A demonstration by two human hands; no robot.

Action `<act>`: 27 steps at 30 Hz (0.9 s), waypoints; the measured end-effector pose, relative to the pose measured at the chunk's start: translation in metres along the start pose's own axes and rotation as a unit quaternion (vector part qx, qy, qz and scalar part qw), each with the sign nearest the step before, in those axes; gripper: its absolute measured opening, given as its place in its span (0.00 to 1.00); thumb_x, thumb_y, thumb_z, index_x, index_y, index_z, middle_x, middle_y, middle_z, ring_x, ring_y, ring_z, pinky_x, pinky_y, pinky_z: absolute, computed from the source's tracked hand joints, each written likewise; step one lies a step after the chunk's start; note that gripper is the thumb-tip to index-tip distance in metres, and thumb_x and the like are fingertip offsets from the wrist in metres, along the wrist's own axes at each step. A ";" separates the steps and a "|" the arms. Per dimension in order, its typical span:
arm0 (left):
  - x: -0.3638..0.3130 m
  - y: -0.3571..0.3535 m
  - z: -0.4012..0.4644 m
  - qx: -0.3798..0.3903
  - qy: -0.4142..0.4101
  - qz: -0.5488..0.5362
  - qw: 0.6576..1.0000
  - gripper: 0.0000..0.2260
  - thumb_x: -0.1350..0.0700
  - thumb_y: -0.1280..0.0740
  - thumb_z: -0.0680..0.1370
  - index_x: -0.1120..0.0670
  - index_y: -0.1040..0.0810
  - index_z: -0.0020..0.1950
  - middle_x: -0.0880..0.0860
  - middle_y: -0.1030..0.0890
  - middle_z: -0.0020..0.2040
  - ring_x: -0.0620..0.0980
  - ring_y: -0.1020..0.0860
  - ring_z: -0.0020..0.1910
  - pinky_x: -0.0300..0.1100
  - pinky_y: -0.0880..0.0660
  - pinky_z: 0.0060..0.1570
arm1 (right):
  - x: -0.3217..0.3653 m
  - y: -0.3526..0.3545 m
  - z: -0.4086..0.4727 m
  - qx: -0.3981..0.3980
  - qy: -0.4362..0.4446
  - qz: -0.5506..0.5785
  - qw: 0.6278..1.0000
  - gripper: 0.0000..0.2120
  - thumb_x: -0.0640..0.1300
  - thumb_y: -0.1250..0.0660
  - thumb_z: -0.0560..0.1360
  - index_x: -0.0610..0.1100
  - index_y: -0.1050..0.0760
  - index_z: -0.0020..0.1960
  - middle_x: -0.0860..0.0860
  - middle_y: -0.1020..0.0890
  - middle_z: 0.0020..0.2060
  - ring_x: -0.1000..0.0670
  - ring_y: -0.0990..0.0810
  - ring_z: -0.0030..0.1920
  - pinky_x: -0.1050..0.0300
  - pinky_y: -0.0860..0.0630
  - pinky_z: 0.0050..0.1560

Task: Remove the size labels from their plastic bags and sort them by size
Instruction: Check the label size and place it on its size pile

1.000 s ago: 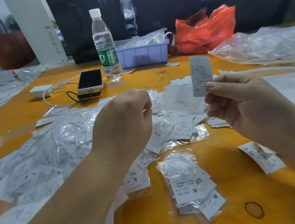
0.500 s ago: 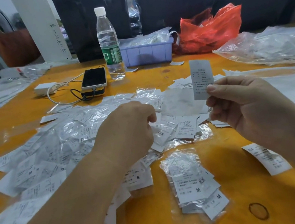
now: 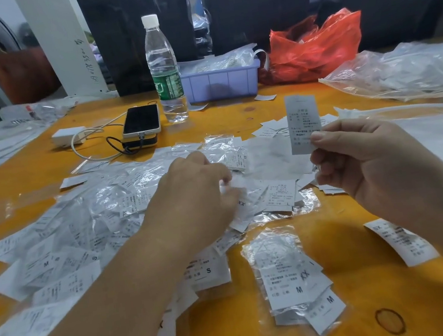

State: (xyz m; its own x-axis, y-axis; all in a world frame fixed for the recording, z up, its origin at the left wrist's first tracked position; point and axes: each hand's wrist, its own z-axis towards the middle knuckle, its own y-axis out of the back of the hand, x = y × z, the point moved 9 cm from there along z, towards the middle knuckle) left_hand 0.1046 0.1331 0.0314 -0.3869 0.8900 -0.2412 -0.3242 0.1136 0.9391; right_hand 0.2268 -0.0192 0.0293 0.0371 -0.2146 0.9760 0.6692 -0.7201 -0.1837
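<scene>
The right hand [image 3: 371, 169] is up in the air, and its thumb and fingers pinch the bottom of one long white paper label [image 3: 303, 123] so it stands straight up. The print on that label is too small to read.

The left hand [image 3: 196, 197] is down on the big heap of white paper labels and clear plastic bags [image 3: 86, 224] in the middle of the orange table [image 3: 338, 237]. Its fingers are curled and their tips touch a label in the heap. I cannot tell if it has really grabbed one.

Near the front lies a clear plastic bag full of labels [image 3: 293, 280]. I can read "M" two times and "XX" on them. One label beside the left arm says "S" [image 3: 208, 272]. A loose label under the right arm [image 3: 401, 242] says "XS", upside down.

At the back stand a clear water bottle with a green wrap [image 3: 164, 70], a black phone [image 3: 141, 120], a purple plastic box [image 3: 221, 81] and a red plastic bag [image 3: 317, 46].
</scene>
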 end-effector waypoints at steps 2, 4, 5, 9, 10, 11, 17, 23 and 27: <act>-0.011 0.000 -0.005 0.037 -0.004 -0.137 0.990 0.28 0.25 0.44 0.70 0.41 0.24 0.59 0.39 0.26 0.53 0.38 0.28 0.53 0.38 0.31 0.47 | -0.001 -0.003 -0.002 0.008 -0.006 0.016 1.000 0.03 0.43 0.29 0.63 0.45 0.17 0.33 0.46 0.21 0.28 0.52 0.24 0.26 0.59 0.23 0.29; -0.026 0.001 -0.010 0.075 -0.004 -0.316 0.946 0.27 0.23 0.44 0.66 0.39 0.23 0.53 0.37 0.20 0.48 0.35 0.23 0.50 0.31 0.30 0.41 | -0.002 -0.007 -0.004 0.017 -0.015 0.034 0.999 0.04 0.42 0.30 0.64 0.44 0.17 0.33 0.46 0.21 0.28 0.52 0.24 0.26 0.59 0.23 0.29; -0.031 0.001 -0.011 0.083 -0.009 -0.375 0.923 0.23 0.25 0.40 0.67 0.39 0.22 0.50 0.36 0.19 0.47 0.33 0.22 0.49 0.27 0.28 0.39 | -0.003 -0.010 -0.006 0.024 -0.020 0.041 0.999 0.04 0.42 0.30 0.64 0.44 0.16 0.33 0.46 0.21 0.28 0.52 0.24 0.26 0.59 0.23 0.29; -0.038 0.018 -0.014 0.013 -0.027 -0.483 0.875 0.03 0.51 0.30 0.76 0.47 0.16 0.44 0.41 0.16 0.40 0.35 0.20 0.40 0.25 0.28 0.37 | -0.006 -0.020 -0.014 0.046 -0.041 0.076 0.995 0.03 0.42 0.29 0.63 0.43 0.18 0.35 0.45 0.21 0.29 0.52 0.24 0.26 0.59 0.23 0.28; -0.035 0.020 -0.015 -0.003 -0.018 -0.511 0.859 0.04 0.53 0.30 0.75 0.48 0.15 0.42 0.44 0.17 0.37 0.37 0.21 0.37 0.28 0.27 0.36 | -0.007 -0.022 -0.015 0.049 -0.048 0.081 0.994 0.04 0.42 0.29 0.63 0.42 0.18 0.36 0.45 0.21 0.29 0.52 0.25 0.26 0.59 0.24 0.27; -0.033 0.019 -0.014 -0.007 -0.007 -0.541 0.841 0.04 0.52 0.29 0.73 0.49 0.15 0.41 0.45 0.17 0.36 0.39 0.22 0.36 0.32 0.27 0.37 | -0.009 -0.023 -0.016 0.052 -0.055 0.082 0.994 0.04 0.42 0.29 0.63 0.42 0.18 0.36 0.46 0.21 0.29 0.52 0.25 0.26 0.59 0.24 0.27; -0.025 0.010 -0.013 0.015 0.053 -0.635 0.771 0.09 0.45 0.27 0.62 0.49 0.15 0.37 0.49 0.17 0.37 0.45 0.22 0.37 0.41 0.27 0.40 | -0.014 -0.031 -0.020 0.081 -0.074 0.068 0.992 0.04 0.45 0.28 0.62 0.45 0.17 0.35 0.47 0.21 0.31 0.52 0.26 0.27 0.59 0.24 0.28; -0.023 0.009 -0.011 0.023 0.057 -0.567 0.821 0.14 0.40 0.27 0.58 0.49 0.16 0.35 0.49 0.18 0.34 0.43 0.23 0.34 0.43 0.26 0.40 | 0.000 -0.031 -0.018 0.116 -0.040 0.049 0.991 0.03 0.44 0.24 0.63 0.48 0.18 0.35 0.45 0.15 0.44 0.50 0.19 0.39 0.57 0.20 0.36; -0.029 0.002 -0.012 0.077 0.043 -0.575 0.814 0.17 0.45 0.25 0.60 0.58 0.18 0.37 0.62 0.17 0.44 0.46 0.26 0.32 0.42 0.26 0.39 | -0.001 -0.045 -0.027 0.205 -0.044 0.036 0.977 0.04 0.44 0.25 0.67 0.44 0.17 0.39 0.43 0.15 0.47 0.48 0.17 0.44 0.56 0.19 0.39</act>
State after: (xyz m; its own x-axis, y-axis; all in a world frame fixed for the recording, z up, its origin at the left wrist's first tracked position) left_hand 0.1052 0.1023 0.0378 0.0344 0.1233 -0.9918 -0.4062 0.9084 0.0989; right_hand 0.1764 -0.0039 0.0332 0.1471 -0.1854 0.9716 0.9024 -0.3770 -0.2086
